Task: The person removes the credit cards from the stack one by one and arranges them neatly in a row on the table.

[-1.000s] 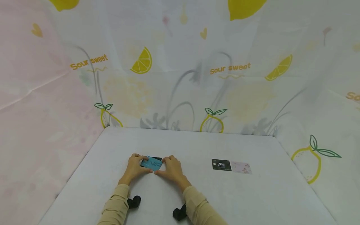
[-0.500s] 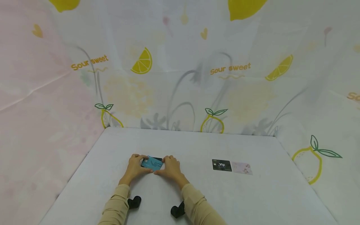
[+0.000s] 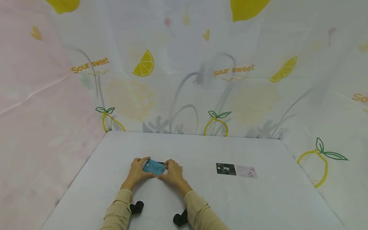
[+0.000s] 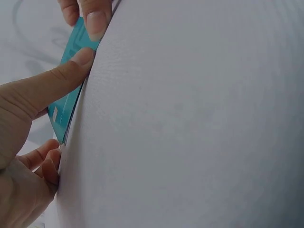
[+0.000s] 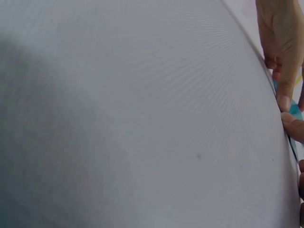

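A blue card (image 3: 154, 167) with "VIP" lettering and a chip lies on a dark card (image 3: 161, 163), whose far edge alone peeks out in the head view. My left hand (image 3: 136, 170) holds the blue card's left side, thumb along the near edge and fingers at the far corner. On the right side, my right hand (image 3: 174, 172) grips it likewise between thumb and fingers. In the left wrist view, my left thumb (image 4: 57, 85) crosses the blue card (image 4: 61, 116). Only a sliver of blue card (image 5: 295, 110) shows in the right wrist view.
To the right, a black "Vip" card (image 3: 226, 169) and a pale pink floral card (image 3: 246, 171) lie side by side on the white table (image 3: 258, 204). A lemon-patterned cloth (image 3: 184, 95) hangs behind the table.
The blue card has shifted slightly and covers more of the dark card beneath. My left fingers have moved off the blue card's face to its far edge. The two cards at right stay put.
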